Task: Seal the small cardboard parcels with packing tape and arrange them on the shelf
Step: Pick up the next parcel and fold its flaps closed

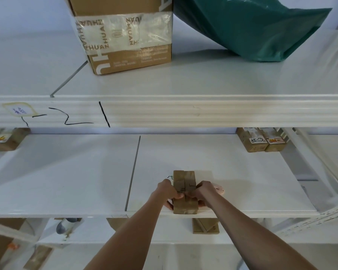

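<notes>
Closest in, at the bottom of the frame, both bare forearms reach up toward the middle shelf (232,172), and below its front edge you can see a lower shelf level with a small flat cardboard piece (205,226) just under where the hands are working, plus a grey-and-white object (63,226) at lower left that I can't identify. The small cardboard parcels (184,191) sit at lower centre of the frame, right at the front edge of the white middle shelf; it looks like two narrow ones pushed side by side with a seam between them, though it's hard to be sure. The left hand (169,191) is curled over the left side with fingers pinching down on top near the seam, and the right hand (205,191) mirrors it from the right, fingertips meeting the other hand's in the middle, so both are pressed onto the parcels rather than spread. Something pale pinkish (220,189) pokes out just behind the right hand, too hidden to name. Further back on the same shelf there's a pair of labelled brown boxes (261,142) at the right and another brown box (7,140) at the far left. Above that, the upper shelf's front rail (203,112) has black marker scribbles, and on top sits a big taped carton (125,36) with a green plastic bag (252,30) at upper right.
</notes>
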{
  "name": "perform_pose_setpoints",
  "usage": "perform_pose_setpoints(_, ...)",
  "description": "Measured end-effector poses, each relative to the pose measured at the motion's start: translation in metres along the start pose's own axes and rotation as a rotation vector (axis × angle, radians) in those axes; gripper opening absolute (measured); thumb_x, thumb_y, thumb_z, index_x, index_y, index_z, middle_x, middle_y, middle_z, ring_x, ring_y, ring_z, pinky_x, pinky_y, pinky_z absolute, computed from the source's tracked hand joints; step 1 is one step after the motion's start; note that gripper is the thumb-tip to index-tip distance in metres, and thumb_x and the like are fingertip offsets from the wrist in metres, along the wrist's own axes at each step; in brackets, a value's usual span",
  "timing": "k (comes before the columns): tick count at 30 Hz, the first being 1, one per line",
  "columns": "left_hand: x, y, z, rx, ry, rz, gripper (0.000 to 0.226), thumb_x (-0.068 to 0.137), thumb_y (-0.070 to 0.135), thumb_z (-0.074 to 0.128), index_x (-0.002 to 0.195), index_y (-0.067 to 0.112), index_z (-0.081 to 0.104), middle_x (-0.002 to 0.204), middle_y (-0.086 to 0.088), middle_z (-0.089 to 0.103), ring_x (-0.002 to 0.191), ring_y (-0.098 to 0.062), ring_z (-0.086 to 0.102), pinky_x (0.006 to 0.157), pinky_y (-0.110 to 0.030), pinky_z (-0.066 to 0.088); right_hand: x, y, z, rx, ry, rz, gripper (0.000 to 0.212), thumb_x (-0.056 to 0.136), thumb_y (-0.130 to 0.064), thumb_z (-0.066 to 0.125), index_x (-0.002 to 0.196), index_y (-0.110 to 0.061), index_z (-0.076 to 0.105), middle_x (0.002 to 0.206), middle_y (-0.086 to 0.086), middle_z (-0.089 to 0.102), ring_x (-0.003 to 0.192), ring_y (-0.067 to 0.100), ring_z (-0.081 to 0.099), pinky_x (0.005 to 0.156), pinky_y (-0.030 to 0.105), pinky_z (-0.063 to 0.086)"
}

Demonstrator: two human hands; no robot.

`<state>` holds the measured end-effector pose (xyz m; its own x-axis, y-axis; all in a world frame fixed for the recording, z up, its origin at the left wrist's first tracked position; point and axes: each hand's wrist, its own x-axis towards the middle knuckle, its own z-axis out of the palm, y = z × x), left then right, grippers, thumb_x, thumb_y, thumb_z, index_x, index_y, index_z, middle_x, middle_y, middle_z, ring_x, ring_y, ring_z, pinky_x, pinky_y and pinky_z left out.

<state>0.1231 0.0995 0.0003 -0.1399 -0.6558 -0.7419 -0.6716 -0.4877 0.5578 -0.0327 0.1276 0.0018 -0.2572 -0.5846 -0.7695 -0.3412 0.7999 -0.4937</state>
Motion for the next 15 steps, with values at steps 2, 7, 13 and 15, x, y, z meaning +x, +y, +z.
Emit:
perform_pose_setpoints(2,0.001,0.000,-0.001,-0.003,-0.011,0.007,0.052,0.077,0.017,0.088,0.115,0.002,0.055,0.113,-0.018,0.066,0.087,-0.038,0.074,0.067,-0.049,0.064,0.001,0.000,0.000,-0.022,0.009,0.002,0.043,0.080,-0.026,0.087,0.108,-0.006,0.060,0.098,0.011,0.072,0.091,0.025,0.072,0.088,0.041,0.061)
perform_pose_setpoints(7,-0.001,0.004,-0.009,0.071,-0.114,0.045,0.050,0.083,0.021,0.083,0.120,0.004,0.055,0.115,-0.016,0.072,0.095,-0.030,0.075,0.086,-0.046,0.061,0.001,-0.004,-0.003,-0.043,-0.130,0.105,0.041,0.089,-0.044,0.074,0.102,-0.008,0.058,0.100,0.005,0.068,0.110,0.018,0.068,0.102,0.034,0.054)
perform_pose_setpoints(13,-0.008,0.024,-0.023,0.222,-0.157,-0.005,0.069,0.088,0.025,0.079,0.141,0.011,0.038,0.142,-0.017,0.055,0.121,-0.039,0.062,0.098,-0.048,0.055,0.006,-0.008,-0.012,0.019,-0.161,0.080,0.032,0.095,-0.036,0.068,0.104,-0.006,0.068,0.111,0.013,0.074,0.105,0.024,0.072,0.097,0.039,0.058)
perform_pose_setpoints(15,-0.006,0.028,-0.026,0.179,-0.137,-0.016,0.065,0.088,0.029,0.078,0.137,0.010,0.040,0.139,-0.017,0.057,0.114,-0.039,0.066,0.098,-0.049,0.055,0.005,-0.011,-0.015,0.061,-0.116,0.072,0.040,0.097,-0.047,0.062,0.096,-0.007,0.064,0.113,0.013,0.072,0.109,0.026,0.069,0.095,0.037,0.057)
